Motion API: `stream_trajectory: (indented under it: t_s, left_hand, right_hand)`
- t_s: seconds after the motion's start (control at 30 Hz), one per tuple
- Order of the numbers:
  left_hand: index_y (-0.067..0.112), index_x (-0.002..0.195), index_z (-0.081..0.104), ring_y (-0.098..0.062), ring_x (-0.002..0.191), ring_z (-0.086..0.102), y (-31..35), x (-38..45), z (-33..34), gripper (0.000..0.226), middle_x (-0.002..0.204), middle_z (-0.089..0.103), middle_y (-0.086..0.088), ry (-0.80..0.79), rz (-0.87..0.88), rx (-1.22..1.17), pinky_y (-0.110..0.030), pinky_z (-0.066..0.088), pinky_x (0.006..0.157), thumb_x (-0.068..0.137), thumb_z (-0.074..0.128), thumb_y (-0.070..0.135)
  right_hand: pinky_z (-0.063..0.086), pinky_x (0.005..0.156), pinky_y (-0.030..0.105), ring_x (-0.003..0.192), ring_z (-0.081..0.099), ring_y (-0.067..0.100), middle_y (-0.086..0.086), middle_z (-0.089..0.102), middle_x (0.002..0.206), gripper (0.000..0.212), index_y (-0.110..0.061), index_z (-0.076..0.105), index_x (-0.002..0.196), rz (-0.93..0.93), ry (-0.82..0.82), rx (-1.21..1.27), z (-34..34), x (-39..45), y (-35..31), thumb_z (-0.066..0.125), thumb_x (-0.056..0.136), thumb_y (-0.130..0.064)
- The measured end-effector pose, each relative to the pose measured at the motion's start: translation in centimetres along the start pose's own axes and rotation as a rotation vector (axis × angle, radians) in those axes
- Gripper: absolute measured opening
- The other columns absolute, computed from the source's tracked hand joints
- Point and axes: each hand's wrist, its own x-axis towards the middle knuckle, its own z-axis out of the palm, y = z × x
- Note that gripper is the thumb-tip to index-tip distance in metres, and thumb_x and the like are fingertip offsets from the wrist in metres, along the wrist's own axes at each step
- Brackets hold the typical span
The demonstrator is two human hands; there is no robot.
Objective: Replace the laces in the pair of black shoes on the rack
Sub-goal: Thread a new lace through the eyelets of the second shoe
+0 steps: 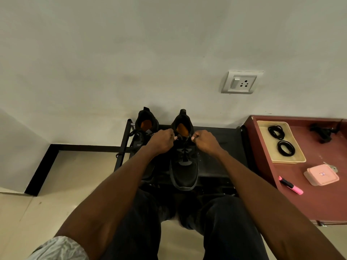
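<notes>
- Nearest to me, the person sits low with dark-trousered knees drawn up just short of the rack [216,147], both bare forearms reaching forward over it.
- On the rack's top shelf stands the right shoe [185,166], toe toward the person, heel toward the wall, its orange insole showing in the opening.
- The left hand [161,141] sits just left of that shoe's collar, fingers curled in and pinching what looks like a lace end; the lace itself is too dark against the shoe to trace.
- The right hand [206,141] mirrors it just right of the collar, fingers likewise curled and pinching at the top eyelets.
- My reading: the step in hand is work at the uppermost eyelets of this shoe, either drawing the ends out or tightening them. I cannot tell whether the lace is the old one or a fresh one.
- The next move calls for even tension from both hands and a firm shoe, since it could slide on the shelf.
- Left of that shoe, touching or nearly so, stands the left shoe [144,132], its lace [124,145] hanging loose over the rack's left edge, so it looks unfinished.
- Right of the rack, on the red worktop [319,203], a pale tray [298,158] holds two black coiled laces [281,139], well apart from the shoes.
- Farther back, above the rack, is a wall socket [242,82].
</notes>
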Motion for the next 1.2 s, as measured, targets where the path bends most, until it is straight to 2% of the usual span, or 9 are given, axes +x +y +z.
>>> stream_trajectory:
  t_s: [0.17, 0.33, 0.47, 0.6, 0.73, 0.83, 0.97, 1.1, 1.2]
  left_hand:
    - [0.014, 0.086, 0.053, -0.021, 0.066, 0.052, -1.0, 0.0, -0.2, 0.02, 0.074, 0.057, -0.004, 0.001, 0.025, -0.096, -0.034, 0.038, 0.061, 0.101, 0.055, 0.027]
    - [0.011, 0.087, 0.057, -0.016, 0.066, 0.05, -2.1, 0.2, 0.1, 0.02, 0.074, 0.056, -0.001, 0.023, 0.013, -0.169, -0.031, 0.038, 0.062, 0.099, 0.059, 0.027]
    - [0.01, 0.088, 0.059, -0.014, 0.066, 0.05, -2.6, 0.1, 0.5, 0.019, 0.072, 0.056, 0.001, 0.032, -0.019, -0.209, -0.03, 0.039, 0.062, 0.098, 0.06, 0.026]
    - [0.012, 0.089, 0.058, -0.018, 0.073, 0.055, -2.1, 0.3, 0.1, 0.019, 0.078, 0.058, -0.001, 0.004, -0.007, -0.167, -0.033, 0.041, 0.066, 0.1, 0.058, 0.028]
    - [0.01, 0.088, 0.059, -0.02, 0.075, 0.055, -1.8, -0.6, -0.4, 0.026, 0.079, 0.057, -0.002, -0.032, -0.051, -0.131, -0.035, 0.044, 0.069, 0.1, 0.057, 0.034]
    - [0.0, 0.088, 0.065, -0.018, 0.068, 0.053, -1.7, -1.8, -2.0, 0.038, 0.073, 0.055, -0.005, -0.035, -0.122, -0.182, -0.033, 0.043, 0.067, 0.099, 0.059, 0.036]
    - [0.005, 0.066, 0.056, -0.015, 0.054, 0.046, 0.1, -4.2, -5.1, 0.042, 0.06, 0.047, -0.004, 0.023, -0.169, -0.331, -0.028, 0.039, 0.058, 0.097, 0.064, 0.032]
    - [0.008, 0.065, 0.051, -0.015, 0.048, 0.039, 3.8, -6.5, -8.2, 0.038, 0.054, 0.043, -0.003, 0.119, -0.184, -0.475, -0.024, 0.032, 0.048, 0.096, 0.065, 0.025]
    - [0.009, 0.063, 0.057, -0.017, 0.045, 0.041, 5.7, -7.7, -10.5, 0.038, 0.054, 0.051, -0.004, 0.223, -0.193, -0.663, -0.023, 0.031, 0.043, 0.091, 0.07, 0.031]
  right_hand:
    - [0.039, 0.062, 0.03, 0.065, 0.056, 0.017, 0.001, 0.066, 0.072, 0.028, -0.023, 0.061, 0.064, 0.04, 0.011, 0.098, -0.2, 0.5, 0.1, 0.062, 0.09, -0.015]
    - [0.044, 0.064, 0.026, 0.067, 0.057, 0.011, 0.005, 0.072, 0.083, 0.013, -0.013, 0.077, 0.082, 0.097, 0.032, 0.19, 0.1, 0.7, 1.0, 0.066, 0.09, -0.012]
    - [0.055, 0.077, 0.037, 0.082, 0.066, 0.022, 0.008, 0.076, 0.093, 0.013, -0.01, 0.08, 0.094, 0.127, 0.059, 0.222, 0.3, 0.8, 1.6, 0.068, 0.09, -0.014]
    - [0.045, 0.062, 0.031, 0.063, 0.057, 0.018, 0.013, 0.073, 0.082, 0.016, -0.01, 0.078, 0.088, 0.102, 0.08, 0.151, 0.5, 0.6, 1.4, 0.064, 0.093, -0.015]
    - [0.052, 0.065, 0.04, 0.072, 0.065, 0.03, 0.013, 0.07, 0.078, 0.019, -0.007, 0.071, 0.082, 0.083, 0.057, 0.009, -0.3, -0.3, 1.0, 0.059, 0.093, -0.018]
    - [0.042, 0.064, 0.036, 0.071, 0.057, 0.028, 0.017, 0.066, 0.081, 0.024, 0.002, 0.07, 0.087, 0.113, 0.004, -0.021, -2.1, -1.6, 0.0, 0.061, 0.094, -0.019]
    - [0.039, 0.071, 0.033, 0.083, 0.056, 0.029, 0.019, 0.064, 0.093, 0.031, 0.008, 0.071, 0.101, 0.104, -0.078, -0.004, -5.1, -3.7, -2.6, 0.057, 0.099, -0.019]
    - [0.038, 0.055, 0.027, 0.059, 0.048, 0.019, 0.016, 0.062, 0.078, 0.02, 0.003, 0.067, 0.082, 0.066, -0.007, 0.021, -8.7, -6.7, -5.8, 0.062, 0.094, -0.012]
    - [0.027, 0.042, 0.021, 0.048, 0.035, 0.014, 0.008, 0.05, 0.066, 0.011, -0.004, 0.061, 0.086, 0.034, 0.043, 0.134, -11.0, -9.3, -8.0, 0.057, 0.095, -0.007]
